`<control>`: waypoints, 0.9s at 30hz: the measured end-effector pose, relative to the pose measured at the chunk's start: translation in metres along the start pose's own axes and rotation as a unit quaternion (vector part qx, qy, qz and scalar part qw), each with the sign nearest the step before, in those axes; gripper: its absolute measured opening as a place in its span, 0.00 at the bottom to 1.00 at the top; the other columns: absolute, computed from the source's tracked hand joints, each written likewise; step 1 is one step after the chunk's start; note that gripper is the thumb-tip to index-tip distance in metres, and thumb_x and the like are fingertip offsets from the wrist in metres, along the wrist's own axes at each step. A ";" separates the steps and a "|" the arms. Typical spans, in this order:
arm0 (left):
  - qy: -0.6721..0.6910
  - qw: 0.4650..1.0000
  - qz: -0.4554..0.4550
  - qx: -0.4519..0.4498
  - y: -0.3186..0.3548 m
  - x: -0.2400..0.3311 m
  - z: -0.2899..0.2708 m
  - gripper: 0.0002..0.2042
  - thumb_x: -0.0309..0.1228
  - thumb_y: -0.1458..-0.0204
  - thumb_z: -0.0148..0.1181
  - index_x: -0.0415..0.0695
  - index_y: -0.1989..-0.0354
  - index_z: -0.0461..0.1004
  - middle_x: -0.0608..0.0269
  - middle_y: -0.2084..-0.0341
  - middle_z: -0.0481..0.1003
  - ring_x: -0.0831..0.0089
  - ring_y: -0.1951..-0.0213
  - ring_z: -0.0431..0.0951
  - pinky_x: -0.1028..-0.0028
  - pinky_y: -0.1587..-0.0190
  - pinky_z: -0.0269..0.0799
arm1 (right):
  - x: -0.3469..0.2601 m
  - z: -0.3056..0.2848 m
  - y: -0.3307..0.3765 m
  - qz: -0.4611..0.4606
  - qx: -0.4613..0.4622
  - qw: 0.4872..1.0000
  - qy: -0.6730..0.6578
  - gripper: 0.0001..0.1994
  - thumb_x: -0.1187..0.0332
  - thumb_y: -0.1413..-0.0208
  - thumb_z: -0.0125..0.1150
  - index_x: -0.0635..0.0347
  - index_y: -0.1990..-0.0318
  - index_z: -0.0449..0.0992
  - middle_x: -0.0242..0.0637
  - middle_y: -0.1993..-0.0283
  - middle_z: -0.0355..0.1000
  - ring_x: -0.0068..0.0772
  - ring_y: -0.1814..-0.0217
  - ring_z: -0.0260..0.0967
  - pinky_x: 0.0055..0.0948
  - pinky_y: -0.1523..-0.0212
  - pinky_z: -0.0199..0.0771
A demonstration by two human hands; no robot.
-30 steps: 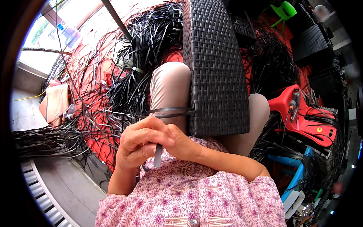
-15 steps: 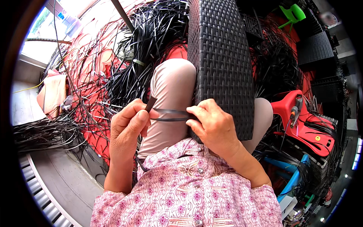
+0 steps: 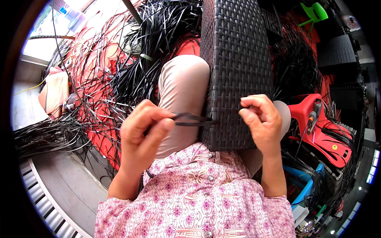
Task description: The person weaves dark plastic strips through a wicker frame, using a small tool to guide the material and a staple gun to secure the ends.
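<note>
Across my lap stands a long block of dark woven rattan-like strip, the woven piece (image 3: 242,75). My left hand (image 3: 145,129) is closed, pinching a flat black plastic strip (image 3: 194,123) between thumb and fingers. The strip forms a narrow loop toward the woven piece's left edge, where its dark colour blends with the weave. Over the right side of the woven piece, my right hand (image 3: 262,121) has curled fingers, thumb and forefinger close together. A small dark bit shows at those fingertips, too small to name.
Heaps of loose black strips (image 3: 158,43) cover the red sheet at left and ahead. On the right are a red plastic chair (image 3: 303,107) with a screwdriver-like tool (image 3: 311,119) on it, a blue frame (image 3: 301,174) and a green chair (image 3: 315,14). A grey surface (image 3: 71,182) lies at left.
My right hand has let go of the loop by my left hand and moved right, over the woven piece. The brown-black strip end above my left fingers no longer shows.
</note>
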State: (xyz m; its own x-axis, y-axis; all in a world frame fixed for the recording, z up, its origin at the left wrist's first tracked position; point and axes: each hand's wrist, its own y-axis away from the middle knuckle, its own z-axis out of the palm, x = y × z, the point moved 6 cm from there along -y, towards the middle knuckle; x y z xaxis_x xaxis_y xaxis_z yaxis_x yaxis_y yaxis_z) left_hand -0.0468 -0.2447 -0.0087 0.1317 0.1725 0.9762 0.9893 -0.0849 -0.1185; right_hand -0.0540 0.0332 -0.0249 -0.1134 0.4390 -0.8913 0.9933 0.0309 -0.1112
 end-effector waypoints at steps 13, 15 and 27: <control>-0.247 0.965 0.065 -0.065 -0.009 -0.013 0.075 0.12 0.27 0.51 0.70 0.39 0.81 0.72 0.59 0.84 0.71 0.68 0.84 0.71 0.71 0.78 0.64 | 0.001 0.007 0.022 -0.092 -0.049 0.980 0.168 0.09 0.75 0.50 0.70 0.59 0.61 0.81 0.36 0.66 0.72 0.37 0.68 0.76 0.33 0.67 0.78; -0.254 0.962 0.057 -0.076 -0.009 -0.010 0.078 0.12 0.27 0.51 0.70 0.38 0.81 0.72 0.59 0.84 0.71 0.69 0.84 0.71 0.70 0.79 0.63 | 0.004 0.004 0.023 -0.096 -0.043 0.981 0.162 0.09 0.76 0.50 0.70 0.59 0.60 0.80 0.36 0.65 0.72 0.37 0.68 0.76 0.33 0.67 0.78; -0.280 0.955 0.018 -0.101 -0.006 -0.002 0.094 0.13 0.30 0.50 0.67 0.41 0.82 0.72 0.59 0.84 0.72 0.62 0.83 0.74 0.65 0.79 0.65 | 0.016 -0.002 0.029 -0.116 -0.002 0.985 0.127 0.10 0.77 0.51 0.70 0.58 0.60 0.80 0.36 0.63 0.72 0.38 0.67 0.76 0.33 0.66 0.78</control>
State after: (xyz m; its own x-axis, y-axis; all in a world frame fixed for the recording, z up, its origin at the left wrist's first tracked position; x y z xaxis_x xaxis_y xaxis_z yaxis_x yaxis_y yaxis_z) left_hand -0.0475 -0.1519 -0.0272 0.2342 0.6582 0.7155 0.9588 -0.2780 -0.0582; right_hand -0.0268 0.0427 -0.0418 -0.3288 0.6298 -0.7037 0.9414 0.1595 -0.2971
